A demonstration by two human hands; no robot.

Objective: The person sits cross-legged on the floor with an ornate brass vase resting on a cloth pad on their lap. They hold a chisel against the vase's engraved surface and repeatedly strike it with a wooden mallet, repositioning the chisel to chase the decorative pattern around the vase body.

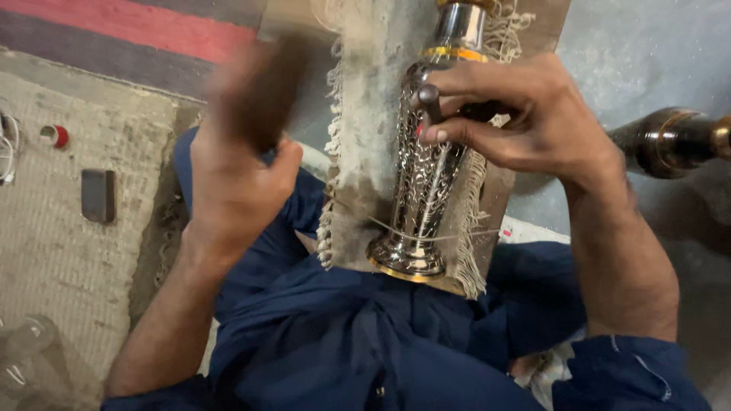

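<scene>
Here, your right hand (525, 122) pinches a short dark punch tool (431, 103) between thumb and fingers, its tip set against the upper body of the silver engraved vase (422, 183). The vase lies lengthwise on a fringed cloth (365, 114) over a wooden board (544, 23), base towards your lap, neck pointing away; the padding likely keeps the round body from rolling and spares the finish. A thin wire (373, 221) crosses the cloth and the vase near its foot, seemingly a tie-down.

Your left hand (236, 175) is raised off the board's left edge, closed around a dark, blurred striking block (259, 91); the blur hides its exact shape.

Around you: a second dark metal vessel (670, 141) lies on the floor to the right, well apart from the board. On the woven mat (61, 228) to the left sit a small dark rectangular block (97, 195) and a red-and-white cap (55, 136). Clear plastic bottles (30, 350) lie at the mat's near corner. Nothing stands between either hand and the vase; your blue trousers (365, 335) support the board's near edge.
</scene>
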